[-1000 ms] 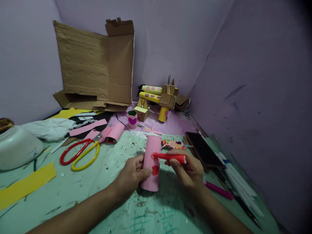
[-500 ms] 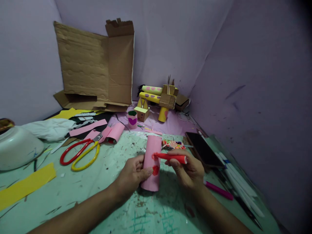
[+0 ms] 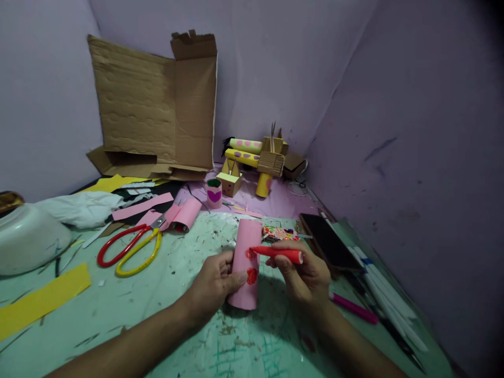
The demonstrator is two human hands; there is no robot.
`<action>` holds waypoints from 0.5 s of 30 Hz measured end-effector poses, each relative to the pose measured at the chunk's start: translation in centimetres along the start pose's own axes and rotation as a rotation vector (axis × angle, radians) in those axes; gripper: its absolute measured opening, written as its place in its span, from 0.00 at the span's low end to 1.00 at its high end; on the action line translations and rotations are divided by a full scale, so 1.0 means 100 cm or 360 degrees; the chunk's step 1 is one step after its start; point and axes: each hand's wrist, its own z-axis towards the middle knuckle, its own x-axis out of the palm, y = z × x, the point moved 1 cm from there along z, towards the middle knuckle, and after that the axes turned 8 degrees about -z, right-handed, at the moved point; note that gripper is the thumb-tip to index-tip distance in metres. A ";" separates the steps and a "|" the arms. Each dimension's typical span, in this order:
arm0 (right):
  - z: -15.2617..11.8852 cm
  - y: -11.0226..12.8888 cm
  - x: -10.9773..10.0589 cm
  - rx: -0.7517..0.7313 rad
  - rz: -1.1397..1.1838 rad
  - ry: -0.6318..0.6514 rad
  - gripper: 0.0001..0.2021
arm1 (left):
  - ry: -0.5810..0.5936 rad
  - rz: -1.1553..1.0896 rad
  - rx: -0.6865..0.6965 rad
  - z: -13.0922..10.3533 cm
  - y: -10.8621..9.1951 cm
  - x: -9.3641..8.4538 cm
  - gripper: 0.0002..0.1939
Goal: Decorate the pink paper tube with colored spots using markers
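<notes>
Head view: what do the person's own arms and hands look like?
The left hand and right hand are ungloved. The left forearm and right forearm are bare to the picture's edge, with no sleeve, watch or bracelet in view. No ring shows on the visible fingers; some are hidden.

Here's the pink tube (image 3: 247,233), slim and smooth-sided, gripped by the left hand (image 3: 214,281), its far end tipped just a touch to the right! Two red patches run down its face: the lower one (image 3: 252,276) solid and rounded, the upper one (image 3: 250,255) more thinly filled. And there's the red marker (image 3: 280,254), near level in the right hand (image 3: 305,275), nib pointing left, right at that upper patch!
</notes>
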 end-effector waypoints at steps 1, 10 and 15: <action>0.001 0.000 0.000 0.0012 0.0009 0.0010 0.06 | -0.0003 -0.0002 -0.0004 -0.001 -0.001 0.001 0.21; 0.003 0.001 -0.003 0.0088 0.0177 -0.0138 0.05 | -0.0018 -0.0056 0.0016 0.003 0.003 -0.001 0.22; 0.004 0.002 0.000 0.0073 0.0130 -0.0106 0.06 | 0.0035 -0.0030 0.0014 0.005 0.008 -0.005 0.22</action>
